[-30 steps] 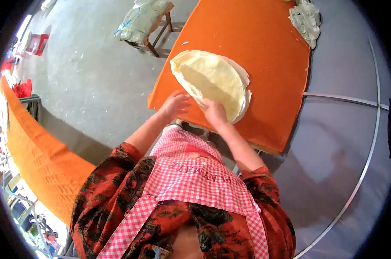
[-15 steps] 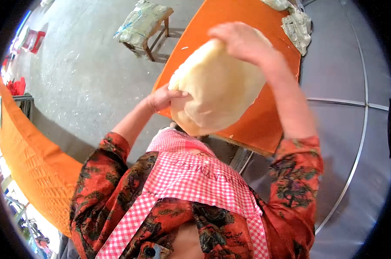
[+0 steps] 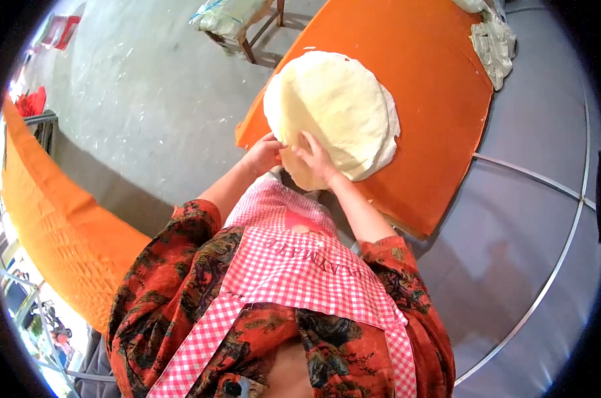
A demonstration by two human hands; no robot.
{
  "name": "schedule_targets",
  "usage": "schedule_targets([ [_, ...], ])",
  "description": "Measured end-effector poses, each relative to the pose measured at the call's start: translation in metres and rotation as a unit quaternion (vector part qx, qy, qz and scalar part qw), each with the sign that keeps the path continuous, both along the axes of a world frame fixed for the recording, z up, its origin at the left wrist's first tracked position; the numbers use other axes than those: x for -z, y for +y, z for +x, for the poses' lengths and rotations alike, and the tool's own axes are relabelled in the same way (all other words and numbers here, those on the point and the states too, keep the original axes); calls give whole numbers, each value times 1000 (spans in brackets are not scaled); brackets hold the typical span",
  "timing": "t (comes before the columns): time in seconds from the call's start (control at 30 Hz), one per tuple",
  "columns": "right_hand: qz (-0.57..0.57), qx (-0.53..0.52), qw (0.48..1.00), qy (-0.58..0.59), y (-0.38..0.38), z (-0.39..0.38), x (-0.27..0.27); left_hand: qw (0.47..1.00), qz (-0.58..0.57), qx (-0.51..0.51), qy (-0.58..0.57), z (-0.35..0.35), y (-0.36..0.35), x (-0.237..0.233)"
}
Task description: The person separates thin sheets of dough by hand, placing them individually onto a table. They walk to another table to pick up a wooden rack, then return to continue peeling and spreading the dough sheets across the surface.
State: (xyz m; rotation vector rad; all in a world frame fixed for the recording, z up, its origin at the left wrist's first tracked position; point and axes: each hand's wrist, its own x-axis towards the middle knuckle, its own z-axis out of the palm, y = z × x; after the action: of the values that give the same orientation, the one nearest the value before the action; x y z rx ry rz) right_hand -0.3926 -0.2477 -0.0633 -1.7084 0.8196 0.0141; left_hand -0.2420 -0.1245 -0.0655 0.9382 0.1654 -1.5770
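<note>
A round, pale-yellow flatbread lies spread at the near left end of the orange-covered table. The edge of at least one more sheet shows beneath it on the right, and part hangs over the table's near edge. My left hand is closed at the near left rim, with the flatbread's edge between its fingers. Just to its right, my right hand rests on the near part of the flatbread. Its thumb and forefinger are apart, while its other fingers are partly hidden.
An orange cloth covers the table. White crumpled gloves or cloth lie at its far right corner. Beyond its left side stands a wooden stool with a wrapped top. Another orange-covered surface is at my left, and grey panels are at right.
The flatbread, held up before, now lies flat on the table. My right hand has come down from its far edge to the near edge, beside my left hand.
</note>
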Motion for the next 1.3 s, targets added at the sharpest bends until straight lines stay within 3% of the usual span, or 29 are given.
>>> schedule_targets([
  [0.2,-279,-70,956,65,-1,13,5,999,-14,-31,32,-1,-3,-1],
  [0.3,-334,-90,937,52,-10,5,14,989,31,-58,131,1,-4,4],
  [0.33,-324,-75,939,84,-20,4,10,991,52,-71,102,-2,-7,-9],
  [0.37,-342,-14,938,45,-30,2,6,990,56,-84,97,-3,-7,-5],
  [0.43,-395,8,918,-26,-44,-2,-30,988,65,-110,89,-6,-7,6],
  [0.53,-384,-78,920,17,-20,-11,-53,996,42,-75,-20,-11,-8,7],
  [0.63,-377,-103,920,17,1,-8,-33,994,57,-80,-43,-16,-14,-4],
  [0.67,-339,-113,931,75,7,-5,-30,994,61,-79,-41,-16,-17,-1],
  [0.93,-260,-33,965,3,-3,-13,-11,996,20,-83,-16,-19,-19,-17],
  [0.97,-268,-34,963,12,-6,-12,-5,994,46,-56,-85,-19,-20,-3],
  [1.0,-290,13,957,28,-16,-12,-13,986,59,-52,-145,-24,-22,-5],
  [1.03,-308,54,949,40,-32,-18,-20,991,38,-23,-125,-22,-23,-13],
  [1.07,-253,151,955,18,-59,-39,-18,993,31,-37,-111,-21,-20,12],
  [1.1,-190,238,952,-14,-79,-62,-17,993,46,-62,-90,-25,-27,-7],
  [1.17,-48,424,901,-79,-108,-127,-80,990,74,-77,-94,-25,-24,-4],
  [1.23,-18,496,861,-115,-126,-194,-96,986,122,-49,-103,-21,-20,19],
  [1.3,-21,536,840,-85,-129,-269,-94,979,146,-89,-106,-26,-26,-4],
])
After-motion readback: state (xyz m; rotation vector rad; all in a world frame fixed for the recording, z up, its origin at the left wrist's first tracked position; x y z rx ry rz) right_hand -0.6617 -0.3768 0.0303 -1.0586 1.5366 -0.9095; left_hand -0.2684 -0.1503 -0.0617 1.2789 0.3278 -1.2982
